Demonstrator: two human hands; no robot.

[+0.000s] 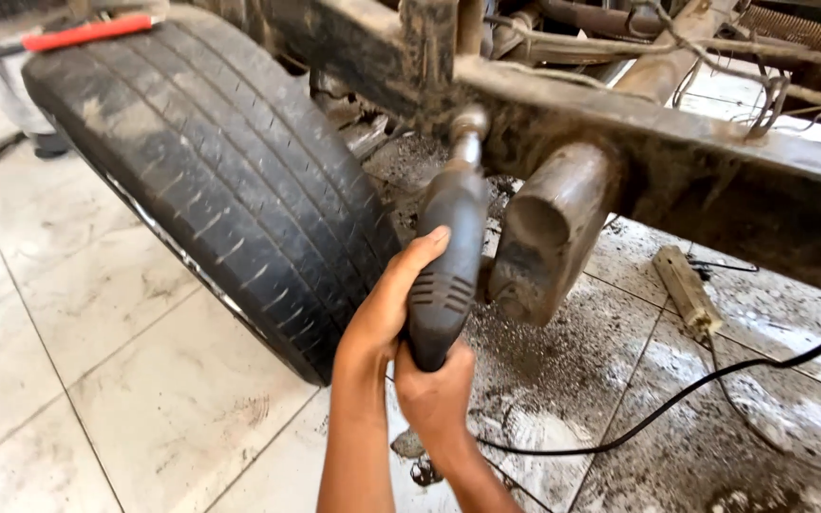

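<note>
Dusty tiled floor (97,380), worn tyre (230,171), rusty frame (676,142)

Under our fingers (424,249) we feel the power tool (448,261) in matt, ribbed grey plastic, its bare metal neck above our fingertips meeting the rough, rusty frame rail (619,128), while left of them sits the tyre (230,171) in dusty grooved rubber.
</note>
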